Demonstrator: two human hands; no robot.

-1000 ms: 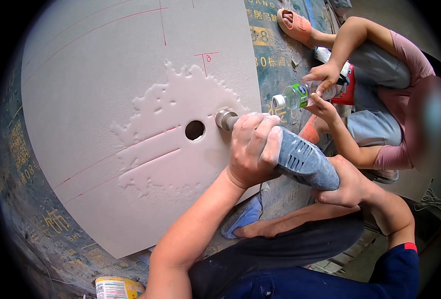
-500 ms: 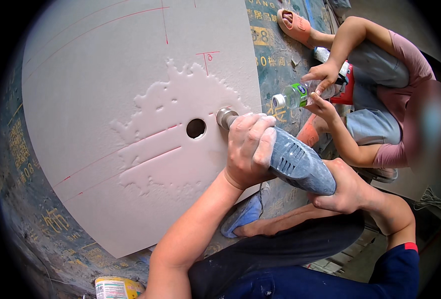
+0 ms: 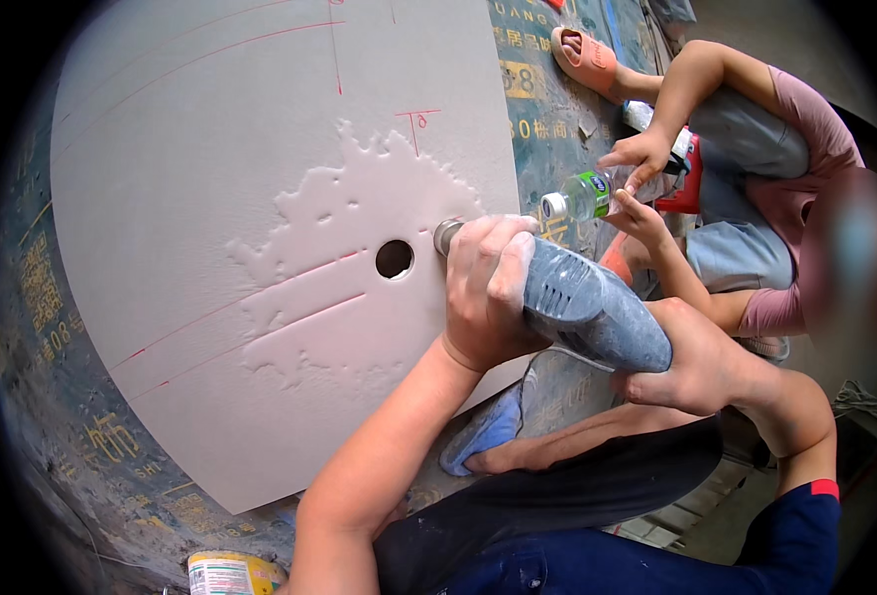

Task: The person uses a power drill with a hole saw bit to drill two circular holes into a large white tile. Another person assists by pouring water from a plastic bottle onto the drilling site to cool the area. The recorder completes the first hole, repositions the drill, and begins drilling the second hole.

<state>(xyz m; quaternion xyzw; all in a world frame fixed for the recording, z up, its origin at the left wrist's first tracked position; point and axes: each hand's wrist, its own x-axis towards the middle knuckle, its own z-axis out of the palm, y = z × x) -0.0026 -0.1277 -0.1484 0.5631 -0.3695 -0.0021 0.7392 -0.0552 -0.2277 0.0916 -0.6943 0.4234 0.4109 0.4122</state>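
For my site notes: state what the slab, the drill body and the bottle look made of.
Slab: probably porcelain or stone tile, matte pale grey; water pools on it.
Drill body: likely moulded plastic, grey and dusty, with ribbed vents.
Bottle: clear plastic, by its see-through wall.

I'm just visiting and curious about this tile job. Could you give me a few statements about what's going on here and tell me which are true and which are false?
1. Both of the worker's hands are on the grey power drill. True: the left hand grips its front and the right hand holds its rear.
2. The big pale tile is dry all over. False: a wet patch spreads around the work spot.
3. A round hole is already in the tile. True.
4. The drill's tip sits inside that hole. False: it meets the tile just to the right of it.
5. Another person holds a clear plastic bottle nearby. True.
6. The tile carries blue lines. False: the lines are red.
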